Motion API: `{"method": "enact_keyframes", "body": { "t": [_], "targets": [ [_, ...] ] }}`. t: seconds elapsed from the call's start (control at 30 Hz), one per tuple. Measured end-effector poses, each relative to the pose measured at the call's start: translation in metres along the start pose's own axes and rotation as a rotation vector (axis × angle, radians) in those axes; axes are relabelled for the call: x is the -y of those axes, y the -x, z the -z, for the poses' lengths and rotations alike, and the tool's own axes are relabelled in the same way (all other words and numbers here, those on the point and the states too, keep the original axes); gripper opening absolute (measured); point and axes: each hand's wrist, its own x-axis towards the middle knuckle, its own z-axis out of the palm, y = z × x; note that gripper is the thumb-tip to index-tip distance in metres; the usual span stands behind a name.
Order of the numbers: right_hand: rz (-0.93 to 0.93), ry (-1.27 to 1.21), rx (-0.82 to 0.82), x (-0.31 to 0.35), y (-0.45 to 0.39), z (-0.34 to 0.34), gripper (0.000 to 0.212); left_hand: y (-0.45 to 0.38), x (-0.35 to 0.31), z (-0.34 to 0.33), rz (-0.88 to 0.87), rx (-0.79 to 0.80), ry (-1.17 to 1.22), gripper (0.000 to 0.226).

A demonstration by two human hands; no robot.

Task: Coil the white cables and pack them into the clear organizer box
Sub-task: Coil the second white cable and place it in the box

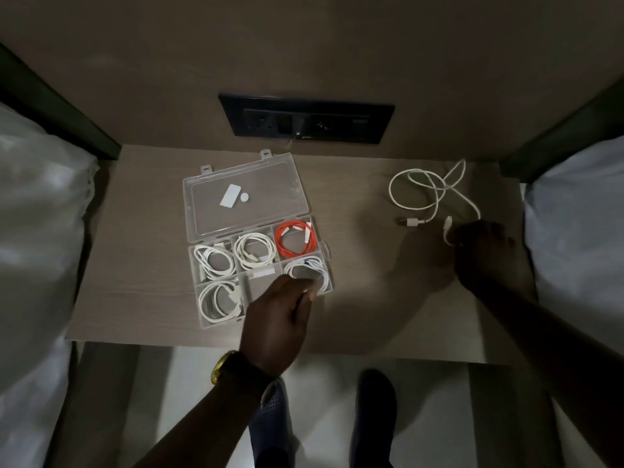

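Observation:
The clear organizer box [197, 292] lies open on the table, its lid [243, 194] folded back. Several compartments hold coiled white cables [216, 258], and one holds an orange cable [295, 239]. My left hand [277, 319] rests at the box's near right corner, its fingertips on the white coil [315, 265] in the right front compartment. At the table's right, a loose white cable [425, 190] lies tangled. My right hand [486, 251] pinches one end of that cable.
The small wooden table [135, 265] stands between two white beds [37, 231] [580, 231]. A black socket panel [305, 119] sits on the wall behind. My feet [371, 417] are on the floor below the table's front edge.

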Motion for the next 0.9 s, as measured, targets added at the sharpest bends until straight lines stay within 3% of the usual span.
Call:
{"method": "enact_keyframes", "body": {
  "t": [0.07,0.17,0.27,0.43,0.5,0.57,0.63,0.7,0.77,0.83,0.9],
  "targets": [
    [0.165,0.067,-0.015,0.006,0.013,0.002,0.027,0.002,-0.016,-0.008,-0.035,0.025,0.056,0.018],
    [0.478,-0.086,-0.105,0.025,0.042,0.002,0.024,-0.002,-0.043,-0.022,-0.139,0.060,0.096,0.028],
    [0.767,-0.181,-0.026,0.044,0.069,0.003,0.033,-0.009,-0.066,-0.034,-0.217,0.134,0.081,0.038],
    [0.757,-0.554,-0.028,0.050,0.075,0.021,0.020,-0.008,-0.087,-0.037,-0.071,0.190,-0.024,0.019],
    [0.706,-0.653,-0.055,0.050,0.070,0.026,0.011,-0.009,-0.098,-0.030,0.224,0.279,0.350,0.029],
    [0.631,-0.726,-0.078,0.052,0.065,0.030,0.014,-0.013,-0.113,-0.021,0.621,0.321,1.110,0.034],
    [0.568,-0.774,-0.048,0.055,0.065,0.031,0.022,-0.021,-0.119,-0.007,0.698,0.263,1.719,0.034],
    [0.548,-0.792,0.075,0.059,0.074,0.030,0.021,-0.037,-0.113,0.007,0.657,0.091,1.991,0.033],
    [0.581,-0.804,0.283,0.065,0.089,0.026,0.017,-0.056,-0.099,0.017,0.611,-0.072,2.018,0.032],
    [0.656,-0.814,0.474,0.070,0.103,0.022,0.020,-0.061,-0.088,0.014,0.582,-0.163,1.871,0.040],
    [0.746,-0.744,0.548,0.072,0.108,0.027,0.026,-0.047,-0.081,0.000,0.517,-0.066,1.389,0.033]
  ]
}}
